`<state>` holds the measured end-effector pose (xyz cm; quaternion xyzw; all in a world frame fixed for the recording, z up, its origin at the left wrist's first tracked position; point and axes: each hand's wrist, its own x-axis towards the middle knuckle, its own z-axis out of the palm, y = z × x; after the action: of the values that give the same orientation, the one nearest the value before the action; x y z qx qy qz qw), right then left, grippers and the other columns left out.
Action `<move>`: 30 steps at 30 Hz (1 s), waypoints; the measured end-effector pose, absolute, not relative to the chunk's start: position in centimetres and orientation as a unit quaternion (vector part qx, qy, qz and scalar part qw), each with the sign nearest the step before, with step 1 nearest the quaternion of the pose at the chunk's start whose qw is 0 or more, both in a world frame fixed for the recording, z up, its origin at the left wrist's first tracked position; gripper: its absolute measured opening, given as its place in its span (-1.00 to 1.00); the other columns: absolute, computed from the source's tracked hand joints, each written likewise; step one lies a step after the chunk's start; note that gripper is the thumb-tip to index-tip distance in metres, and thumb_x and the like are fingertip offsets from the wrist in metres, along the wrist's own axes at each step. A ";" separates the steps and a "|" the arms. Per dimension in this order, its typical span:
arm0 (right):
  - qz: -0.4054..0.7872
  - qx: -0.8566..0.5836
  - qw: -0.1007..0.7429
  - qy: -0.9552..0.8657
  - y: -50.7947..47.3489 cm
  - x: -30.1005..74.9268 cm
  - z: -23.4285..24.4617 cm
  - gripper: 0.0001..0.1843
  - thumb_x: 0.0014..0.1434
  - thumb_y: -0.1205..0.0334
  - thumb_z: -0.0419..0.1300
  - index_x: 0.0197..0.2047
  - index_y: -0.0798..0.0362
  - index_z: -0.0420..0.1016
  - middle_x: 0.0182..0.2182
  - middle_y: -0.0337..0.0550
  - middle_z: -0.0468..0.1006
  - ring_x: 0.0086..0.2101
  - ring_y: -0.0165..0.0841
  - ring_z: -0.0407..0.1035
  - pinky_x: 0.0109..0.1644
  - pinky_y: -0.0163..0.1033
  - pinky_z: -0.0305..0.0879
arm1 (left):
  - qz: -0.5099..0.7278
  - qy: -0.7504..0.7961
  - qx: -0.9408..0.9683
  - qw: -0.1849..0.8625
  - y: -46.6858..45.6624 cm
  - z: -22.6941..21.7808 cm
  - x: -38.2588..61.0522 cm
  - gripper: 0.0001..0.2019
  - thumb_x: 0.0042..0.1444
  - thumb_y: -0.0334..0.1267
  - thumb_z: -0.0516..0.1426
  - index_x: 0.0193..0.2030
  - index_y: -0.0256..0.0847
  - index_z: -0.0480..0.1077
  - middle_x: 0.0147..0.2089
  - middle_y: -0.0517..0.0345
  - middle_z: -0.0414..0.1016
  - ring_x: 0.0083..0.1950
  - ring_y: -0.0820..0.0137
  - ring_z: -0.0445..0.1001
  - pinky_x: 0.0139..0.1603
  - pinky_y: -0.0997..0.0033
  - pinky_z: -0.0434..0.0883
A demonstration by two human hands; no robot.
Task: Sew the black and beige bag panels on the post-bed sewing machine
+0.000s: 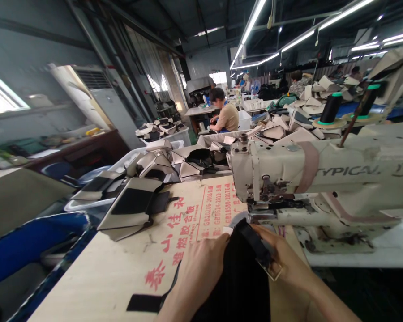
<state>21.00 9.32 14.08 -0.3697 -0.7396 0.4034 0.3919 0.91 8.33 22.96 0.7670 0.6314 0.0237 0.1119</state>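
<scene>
A black fabric piece (243,273) is held between my two hands in front of the sewing machine (272,165). My left hand (204,264) is closed on its left upper edge. On the other side my right hand (282,250) grips the top edge, by a black strap (253,239) with a metal buckle (273,270). The upper edge of the piece is close to the machine's needle area; whether it touches cannot be made out. A black strap end (144,302) lies on the board left of my left arm.
A wooden board (121,268) with red lettering forms the work surface. A beige and black sewn piece (130,205) rests on its far left. Behind are bins (83,203) heaped with similar pieces, thread cones (331,109) and a seated co-worker (228,114). A blue-lined container (36,241) stands left.
</scene>
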 end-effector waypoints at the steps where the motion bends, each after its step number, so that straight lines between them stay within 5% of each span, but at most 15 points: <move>1: 0.421 -0.360 0.381 -0.740 9.5 21.0 14.2 -0.38 0.02 0.38 0.02 0.19 -0.01 0.10 0.14 -0.09 0.17 0.13 -0.27 0.05 0.21 -0.03 -0.04 | 0.039 0.633 0.763 0.125 8.3 22.8 0.6 -0.70 0.17 -0.25 -0.12 -0.14 -0.09 0.41 -0.37 0.07 0.53 -0.28 0.33 0.50 -0.30 0.49 0.30; 7: 0.400 -0.406 0.353 -0.742 9.4 20.1 12.6 -0.50 0.16 0.30 -0.05 0.19 -0.01 0.10 0.16 -0.14 0.14 0.15 -0.33 0.02 0.24 -0.03 -0.10 | 0.085 0.595 0.778 0.183 8.7 21.6 0.1 -0.67 0.19 -0.22 -0.15 -0.13 -0.04 0.42 -0.39 0.17 0.53 -0.36 0.40 0.48 -0.37 0.54 0.28; 11: 0.407 -0.446 0.405 -0.686 10.0 18.4 12.4 -0.59 0.24 0.14 -0.12 0.10 0.05 0.25 0.05 -0.09 0.31 0.06 -0.33 0.18 0.19 -0.09 0.05 | 0.098 0.584 0.781 0.198 8.8 21.7 0.0 -0.67 0.20 -0.21 -0.15 -0.12 -0.03 0.41 -0.37 0.20 0.52 -0.35 0.42 0.46 -0.34 0.53 0.26; 20: 0.376 -0.441 0.391 -0.715 8.5 18.8 13.9 -0.64 0.24 0.13 -0.11 -0.03 0.05 0.37 -0.12 -0.10 0.47 -0.10 -0.30 0.34 0.02 -0.17 0.26 | 0.156 0.555 0.770 0.273 8.0 22.4 1.0 -0.70 0.11 -0.07 -0.01 -0.11 -0.13 0.38 -0.14 0.13 0.41 -0.15 0.38 0.40 -0.16 0.45 0.31; 30: 0.390 -0.459 0.391 -0.696 7.6 19.4 13.0 -0.62 0.24 0.10 -0.13 -0.05 0.05 0.37 -0.13 -0.11 0.47 -0.12 -0.29 0.35 -0.03 -0.19 0.29 | 0.201 0.553 0.769 0.250 7.8 20.0 3.3 -0.78 -0.10 -0.28 0.18 -0.24 -0.18 0.34 -0.22 0.20 0.42 -0.20 0.40 0.38 -0.21 0.47 0.29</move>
<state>19.43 7.56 12.96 -0.4593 -0.6959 0.3898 0.3910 3.27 7.77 20.01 0.7690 0.5526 0.2012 0.2505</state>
